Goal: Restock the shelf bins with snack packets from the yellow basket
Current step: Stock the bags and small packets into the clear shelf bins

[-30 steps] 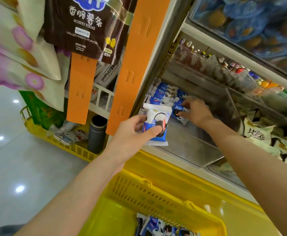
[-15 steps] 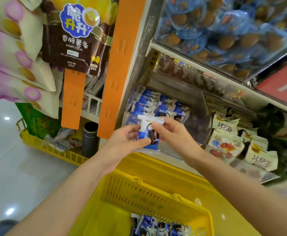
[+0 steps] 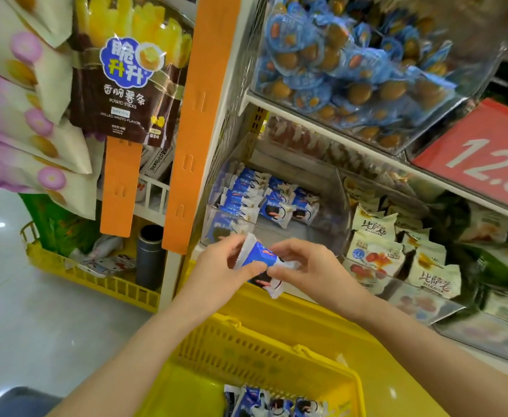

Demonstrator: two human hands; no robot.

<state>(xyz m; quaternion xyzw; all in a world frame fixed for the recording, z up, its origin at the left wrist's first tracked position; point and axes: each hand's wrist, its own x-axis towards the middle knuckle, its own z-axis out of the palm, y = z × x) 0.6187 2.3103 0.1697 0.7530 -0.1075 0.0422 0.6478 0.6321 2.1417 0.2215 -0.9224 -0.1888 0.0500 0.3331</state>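
Basket packets (image 3: 248,401) partly beyond bottom edge

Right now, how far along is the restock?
Done: shelved packets fill the back-left of the bin; its front floor is bare. In hand: held packet, pinched by left hand and right hand before the bin. Left: several basket packets in the basket.

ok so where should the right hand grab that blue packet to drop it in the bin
Probably the blue packet by its flat white crimped seal at the lower end, pinched from the right. The packet lies tilted between the left hand and right hand. That seal sticks out free, and the clear bin lies just beyond.
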